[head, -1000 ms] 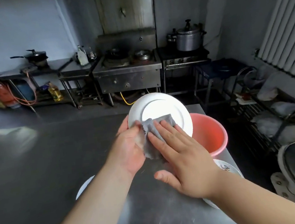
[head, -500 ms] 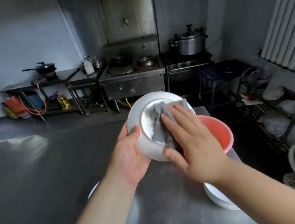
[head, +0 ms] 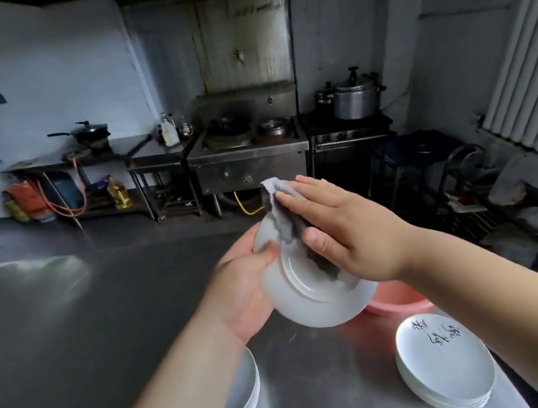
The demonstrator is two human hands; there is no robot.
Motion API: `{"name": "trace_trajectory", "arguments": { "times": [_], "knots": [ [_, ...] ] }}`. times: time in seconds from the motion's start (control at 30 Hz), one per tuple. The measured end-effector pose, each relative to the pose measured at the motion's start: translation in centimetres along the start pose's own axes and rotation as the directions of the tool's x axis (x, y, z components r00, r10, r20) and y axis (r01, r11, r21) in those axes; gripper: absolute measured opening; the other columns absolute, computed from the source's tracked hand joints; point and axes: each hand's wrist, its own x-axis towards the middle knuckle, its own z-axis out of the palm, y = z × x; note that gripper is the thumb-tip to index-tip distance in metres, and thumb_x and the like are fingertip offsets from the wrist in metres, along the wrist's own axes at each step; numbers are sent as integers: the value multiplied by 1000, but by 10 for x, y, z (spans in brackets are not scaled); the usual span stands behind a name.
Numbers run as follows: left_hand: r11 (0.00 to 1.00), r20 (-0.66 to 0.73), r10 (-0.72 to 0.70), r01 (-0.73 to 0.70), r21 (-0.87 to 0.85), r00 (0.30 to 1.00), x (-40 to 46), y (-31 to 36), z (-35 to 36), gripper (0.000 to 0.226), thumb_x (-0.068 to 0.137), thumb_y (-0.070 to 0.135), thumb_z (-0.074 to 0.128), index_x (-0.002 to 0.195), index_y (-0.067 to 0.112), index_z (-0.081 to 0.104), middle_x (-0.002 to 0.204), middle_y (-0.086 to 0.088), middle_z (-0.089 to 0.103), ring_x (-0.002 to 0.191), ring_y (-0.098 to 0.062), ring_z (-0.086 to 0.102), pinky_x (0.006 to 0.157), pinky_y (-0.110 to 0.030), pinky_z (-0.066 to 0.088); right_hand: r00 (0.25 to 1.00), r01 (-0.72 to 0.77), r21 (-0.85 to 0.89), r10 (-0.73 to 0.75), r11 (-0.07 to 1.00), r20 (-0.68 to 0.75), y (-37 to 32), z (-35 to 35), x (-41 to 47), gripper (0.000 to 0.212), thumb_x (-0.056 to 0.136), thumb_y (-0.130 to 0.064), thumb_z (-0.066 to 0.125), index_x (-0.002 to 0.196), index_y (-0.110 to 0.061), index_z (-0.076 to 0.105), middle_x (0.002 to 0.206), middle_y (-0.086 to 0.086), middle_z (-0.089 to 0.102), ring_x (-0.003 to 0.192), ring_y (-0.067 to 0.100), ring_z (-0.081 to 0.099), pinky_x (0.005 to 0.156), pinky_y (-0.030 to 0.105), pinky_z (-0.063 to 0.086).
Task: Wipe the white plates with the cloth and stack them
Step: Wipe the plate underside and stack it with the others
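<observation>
**A:** What do you have in the hands?

**B:** I see my left hand gripping a white plate at its rim, thumb curled over the near face, fingers behind it. The plate is tilted up off the steel table, its underside with the raised foot ring turned toward me. It sits just right of centre in my view.

**A:** And the right?

**B:** My right hand lies flat with straight fingers, pressing the grey cloth against the plate. The cloth covers the plate's upper right part, and a corner of it pokes out past the fingertips at 12 o'clock of the plate.

**A:** Where are the other plates?

**B:** Two stacks on the table. One stack of white plates is at 7 o'clock from the held plate, partly hidden under my left forearm. The other stack is at 4 o'clock, its top plate carrying dark brush-like markings near the far rim. I cannot tell how many plates are in either.

**A:** Anything close by?

**B:** A pink basin just behind the held plate at 4 o'clock, mostly covered by the plate and my right arm. Across the room at 12 o'clock stands a steel stove, with a metal pot at 1 o'clock.
</observation>
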Motion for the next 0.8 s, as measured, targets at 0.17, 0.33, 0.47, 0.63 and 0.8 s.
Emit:
{"name": "trace_trajectory", "arguments": {
  "times": [0.17, 0.33, 0.47, 0.63, 0.8],
  "knots": [
    [996, -30, 70, -71, -55, 997, 0, 18, -30, 48, 105, 5, 40, 152, 7, 51, 148, -26, 56, 138, -44, 54, 118, -59, 39, 983, 19, 40, -11, 999, -185, -10, 23, 15, 61, 109, -35, 38, 160, -2, 36, 170, 11, 29, 159, 27, 24, 129, 49, 21],
    [989, -211, 66, -92, -118, 975, 4, 26, -61, 45, 103, 9, 43, 145, 9, 58, 142, -22, 63, 134, -42, 59, 112, -57, 45, 954, -181, 147, 210, 972, -215, -32, 79, -10, 68, 111, -48, 29, 166, -10, 16, 176, -7, -1, 163, 19, -7, 131, 40, 4],
    [991, -166, 33, -53, -121, 986, 7, 28, -61, 48, 98, 11, 49, 145, 8, 59, 142, -22, 64, 132, -40, 61, 110, -52, 47, 942, -245, 156, 273, 957, -195, -19, 44, 46, 59, 110, -44, 36, 161, -13, 39, 170, -6, 27, 160, 10, 12, 131, 38, 16],
    [959, -235, 108, -163, -231, 966, 21, 45, -69, 51, 92, 12, 52, 142, 7, 59, 134, -19, 69, 122, -34, 69, 101, -48, 56, 887, -280, 175, 324, 944, -328, -51, 80, 37, 64, 110, -37, 36, 164, -6, 25, 175, 6, 14, 163, 25, 3, 130, 53, 15],
    [961, -306, 66, -144, -238, 950, 21, 36, -77, 50, 88, 13, 56, 138, 9, 63, 134, -21, 69, 117, -33, 69, 102, -52, 53, 832, -351, 260, 427, 899, -353, -69, 109, 35, 66, 110, -42, 27, 167, -11, 13, 176, -7, -2, 162, 16, -8, 131, 42, 5]
  ]
}}
